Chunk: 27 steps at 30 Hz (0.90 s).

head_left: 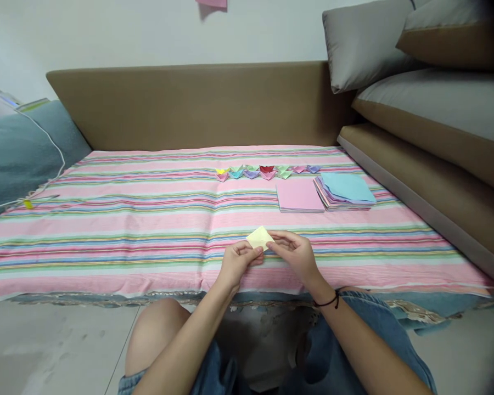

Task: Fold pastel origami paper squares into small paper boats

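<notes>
A small folded piece of pale yellow paper [259, 237] is held between both hands just above the near edge of a pink striped sheet [148, 230]. My left hand [237, 263] pinches its lower left edge, fingers closed. My right hand [296, 253] pinches its right edge, fingers curled; a black band circles that wrist. Farther back lies a row of several small folded paper boats [267, 172] in mixed colours. Beside them sit a pink paper stack [299, 195] and a mixed stack topped with blue [346, 190].
The striped sheet covers a low brown sofa bed with a backrest [197, 104]. Grey and brown cushions [428, 93] pile up at the right. A teal blanket [20, 148] and a white cable [45, 137] lie at the left. My knees are below the bed edge.
</notes>
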{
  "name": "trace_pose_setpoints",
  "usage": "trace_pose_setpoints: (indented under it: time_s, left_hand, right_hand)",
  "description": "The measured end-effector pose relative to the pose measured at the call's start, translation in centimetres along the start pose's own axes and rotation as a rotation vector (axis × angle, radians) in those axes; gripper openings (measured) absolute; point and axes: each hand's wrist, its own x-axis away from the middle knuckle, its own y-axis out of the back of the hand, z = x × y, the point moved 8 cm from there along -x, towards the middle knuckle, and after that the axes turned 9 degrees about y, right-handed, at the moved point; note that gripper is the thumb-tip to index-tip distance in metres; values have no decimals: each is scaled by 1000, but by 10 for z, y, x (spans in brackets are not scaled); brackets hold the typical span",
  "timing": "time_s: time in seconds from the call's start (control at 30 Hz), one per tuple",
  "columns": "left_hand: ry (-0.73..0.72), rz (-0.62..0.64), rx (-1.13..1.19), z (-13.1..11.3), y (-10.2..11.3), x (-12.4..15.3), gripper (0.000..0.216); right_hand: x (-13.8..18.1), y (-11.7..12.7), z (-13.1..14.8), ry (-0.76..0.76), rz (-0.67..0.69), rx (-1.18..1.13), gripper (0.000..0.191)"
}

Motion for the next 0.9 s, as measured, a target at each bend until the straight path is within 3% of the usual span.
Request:
trace_pose_setpoints:
  time_s: [0.17,0.47,0.57,0.8,0.9]
  left_hand:
    - [-17,60,-42,-3,-7,1,37]
    - [-148,-1,-134,-17,0,2,34]
    - [-137,36,-155,-18,-3,3,34]
    - [-38,186,-225,-16,-9,2,34]
    - [-82,187,-290,-18,-9,2,30]
  right_hand:
    - [0,3,-4,0,-15,8,28]
    - [1,-1,-9,-116,24,-106,37]
    - [1,-1,-12,-175,28,-147,39]
    - [-3,11,-6,-159,-51,-115,40]
    - [-4,8,-6,-141,-2,-79,37]
